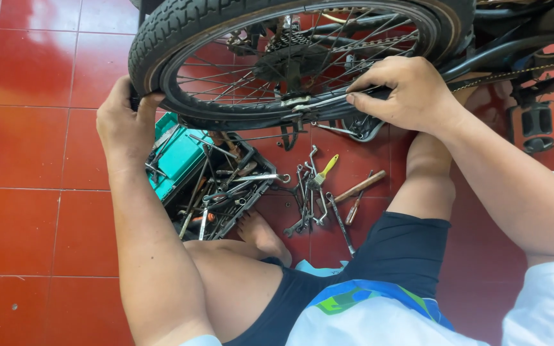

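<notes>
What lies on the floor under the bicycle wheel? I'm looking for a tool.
Under the bicycle wheel sit an open teal toolbox and scattered wrenches, plus a yellow-handled tool. The wheel and left hand cover the toolbox's far end.

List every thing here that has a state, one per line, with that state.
Bicycle wheel: tyre on the rim, gripped by both hands.
Left hand: closed on the tyre's edge.
Right hand: closed on the rim beside the frame.
Toolbox: open, full of tools.
Wrenches: lying loose on the red floor.
Pedal: attached, hanging free.
</notes>
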